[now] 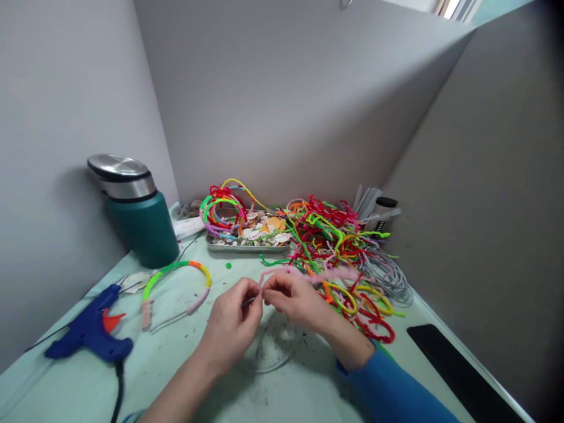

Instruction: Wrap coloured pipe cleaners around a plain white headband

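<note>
Pinching a pink pipe cleaner fingertip to fingertip with left hand and right hand, both shut narrow on its near end, just above the desk. Trailing from the right hand off to the right, across a heap of coloured pipe cleaners. Left of the left hand, a wrapped headband and a blue glue gun; beyond both hands, a tray of small bits

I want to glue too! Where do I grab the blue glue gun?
Hold the glue gun by its handle, the near end where the cord comes out, beside the orange trigger. It lies flat on its side, so probably reach from the near side, fingers over the top, away from the far tip.
</note>
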Motion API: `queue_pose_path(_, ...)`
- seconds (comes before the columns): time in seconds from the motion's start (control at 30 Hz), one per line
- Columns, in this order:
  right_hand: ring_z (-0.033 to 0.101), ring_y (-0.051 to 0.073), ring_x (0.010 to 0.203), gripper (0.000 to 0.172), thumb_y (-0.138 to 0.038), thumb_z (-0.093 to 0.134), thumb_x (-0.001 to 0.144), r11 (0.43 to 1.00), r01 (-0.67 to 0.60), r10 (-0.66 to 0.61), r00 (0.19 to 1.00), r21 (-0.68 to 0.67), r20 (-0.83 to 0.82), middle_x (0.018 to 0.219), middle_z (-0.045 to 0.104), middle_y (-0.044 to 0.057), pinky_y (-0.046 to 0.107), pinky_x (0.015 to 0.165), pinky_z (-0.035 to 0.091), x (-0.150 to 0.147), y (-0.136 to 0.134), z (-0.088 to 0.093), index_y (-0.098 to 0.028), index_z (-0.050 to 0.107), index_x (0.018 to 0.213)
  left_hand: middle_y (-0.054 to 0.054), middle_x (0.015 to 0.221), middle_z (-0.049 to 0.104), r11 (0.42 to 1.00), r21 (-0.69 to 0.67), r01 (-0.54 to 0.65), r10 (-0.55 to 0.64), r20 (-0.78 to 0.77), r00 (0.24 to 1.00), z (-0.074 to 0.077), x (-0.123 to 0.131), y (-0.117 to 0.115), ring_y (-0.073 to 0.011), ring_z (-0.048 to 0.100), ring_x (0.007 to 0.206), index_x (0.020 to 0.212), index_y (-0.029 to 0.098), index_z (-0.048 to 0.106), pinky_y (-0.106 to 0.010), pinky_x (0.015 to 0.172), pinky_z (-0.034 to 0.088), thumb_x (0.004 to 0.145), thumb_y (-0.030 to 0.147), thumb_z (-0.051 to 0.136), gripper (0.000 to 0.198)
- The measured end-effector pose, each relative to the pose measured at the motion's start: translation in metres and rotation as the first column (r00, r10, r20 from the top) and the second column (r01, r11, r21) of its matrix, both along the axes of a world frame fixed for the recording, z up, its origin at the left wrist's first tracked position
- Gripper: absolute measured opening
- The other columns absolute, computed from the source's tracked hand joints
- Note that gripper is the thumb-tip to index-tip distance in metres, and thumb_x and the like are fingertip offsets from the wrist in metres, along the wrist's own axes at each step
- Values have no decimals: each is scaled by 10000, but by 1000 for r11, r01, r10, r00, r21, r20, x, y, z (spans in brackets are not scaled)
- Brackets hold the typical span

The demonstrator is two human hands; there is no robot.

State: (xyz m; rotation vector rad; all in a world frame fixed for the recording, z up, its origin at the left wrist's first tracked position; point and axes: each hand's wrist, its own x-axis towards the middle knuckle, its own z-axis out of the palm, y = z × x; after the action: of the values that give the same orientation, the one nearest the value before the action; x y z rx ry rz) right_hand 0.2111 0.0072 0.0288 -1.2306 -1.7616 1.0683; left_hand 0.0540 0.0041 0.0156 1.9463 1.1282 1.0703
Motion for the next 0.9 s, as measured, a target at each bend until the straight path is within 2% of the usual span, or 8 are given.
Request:
queue_pose_path(0.13,432,91,592,105,-165,504,755,995,45,-48,998,87,35,630,478,-33,189,528,337,-2,-1,-3,-156,537,655,29,662,522,998,60,-22,26,-71,997,0,2,-2,-117,464,563,766,200,472,-223,547,339,817,234,427,76)
queue_pose_path(0.3,443,89,572,113,-86,479,691,985,92,-103,992,147,69,617,508,-34,187,518,338,-7,-2,-5,-157,567,695,37,641,500,999,13,-53,53,-59,997,-2,1,0,-116,464,562,740,200,464,-219,537,334,804,235,442,76)
queue_pose_path(0.63,422,82,554,119,-97,480,712,994,56,-61,997,96,54,613,501,-40,180,496,316,-3,0,-6,-154,583,726,38,630,498,999,-26,-31,32,35,999,-3,0,2,-106,444,556,731,190,492,-204,525,340,805,239,469,93)
queue_pose_path(0.77,434,90,587,118,-94,476,721,994,7,-12,999,113,44,640,496,-34,184,524,328,-3,1,-6,-155,577,726,-8,785,553,1000,18,-18,17,42,999,-3,0,3,-109,463,583,777,189,553,-214,532,357,820,269,475,120)
queue_pose_path(0.9,450,96,622,141,-92,467,743,988,-29,18,997,150,75,672,508,-25,184,542,334,-2,1,-3,-153,591,722,-41,919,520,999,41,-3,1,47,999,-1,-2,4,-124,502,679,776,196,577,-215,550,383,832,272,467,144)
